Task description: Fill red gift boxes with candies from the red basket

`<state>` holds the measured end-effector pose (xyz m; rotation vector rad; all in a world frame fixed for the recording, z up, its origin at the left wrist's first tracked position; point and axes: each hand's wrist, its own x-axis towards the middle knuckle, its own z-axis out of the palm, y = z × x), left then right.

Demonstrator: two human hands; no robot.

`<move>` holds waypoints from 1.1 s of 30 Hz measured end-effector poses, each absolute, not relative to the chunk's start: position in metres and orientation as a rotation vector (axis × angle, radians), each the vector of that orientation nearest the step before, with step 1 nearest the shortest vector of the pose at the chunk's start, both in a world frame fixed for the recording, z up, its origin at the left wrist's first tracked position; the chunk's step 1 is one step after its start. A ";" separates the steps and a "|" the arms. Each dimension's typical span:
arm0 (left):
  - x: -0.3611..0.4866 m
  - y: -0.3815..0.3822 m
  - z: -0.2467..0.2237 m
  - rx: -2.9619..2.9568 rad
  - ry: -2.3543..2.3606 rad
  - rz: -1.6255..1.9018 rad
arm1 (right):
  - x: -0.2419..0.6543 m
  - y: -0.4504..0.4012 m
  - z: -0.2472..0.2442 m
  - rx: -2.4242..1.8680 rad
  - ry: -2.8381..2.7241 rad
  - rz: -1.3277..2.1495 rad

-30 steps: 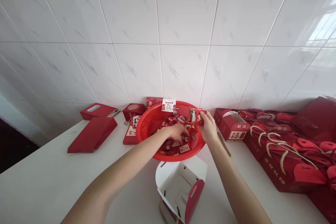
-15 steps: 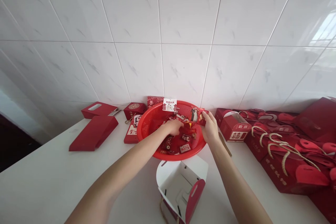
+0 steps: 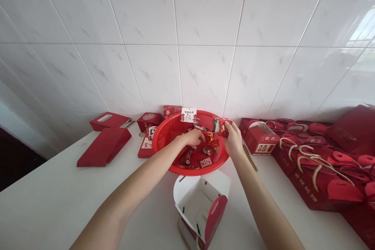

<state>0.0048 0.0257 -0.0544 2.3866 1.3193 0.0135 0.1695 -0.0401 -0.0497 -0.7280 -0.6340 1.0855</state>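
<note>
A red plastic basket (image 3: pixel 164 134) holds several small red wrapped candies (image 3: pixel 206 162). My left hand (image 3: pixel 193 137) is inside it, fingers curled together just over the candies; what they grip, if anything, is hidden. At the basket's right rim my right hand (image 3: pixel 233 137) pinches a red candy packet (image 3: pixel 219 125) printed with a couple figure. Below the basket stands an opened red gift box (image 3: pixel 195 203), white inside, its flaps spread and a rope handle at its side.
Filled-looking red gift boxes with rope handles (image 3: pixel 310 179) crowd the right. A small red box (image 3: pixel 261 140) stands beside them. To the left lie a folded red box (image 3: pixel 104 146) and a red carton (image 3: pixel 149 122). A tiled wall (image 3: pixel 205 74) backs the white table (image 3: pixel 58 195).
My left hand has risen slightly from among the candies, its fingers curling more. My right hand keeps its hold on the packet. The view has shifted a little.
</note>
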 end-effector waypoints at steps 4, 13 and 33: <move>0.010 0.026 -0.062 2.428 1.247 0.014 | 0.170 -0.041 -0.049 -0.725 -0.633 1.098; -0.012 0.046 -0.057 2.283 1.565 0.167 | 0.170 -0.041 -0.050 -0.752 -0.643 1.075; 0.002 0.033 -0.049 2.334 1.773 -0.228 | 0.168 -0.042 -0.048 -0.725 -0.628 1.079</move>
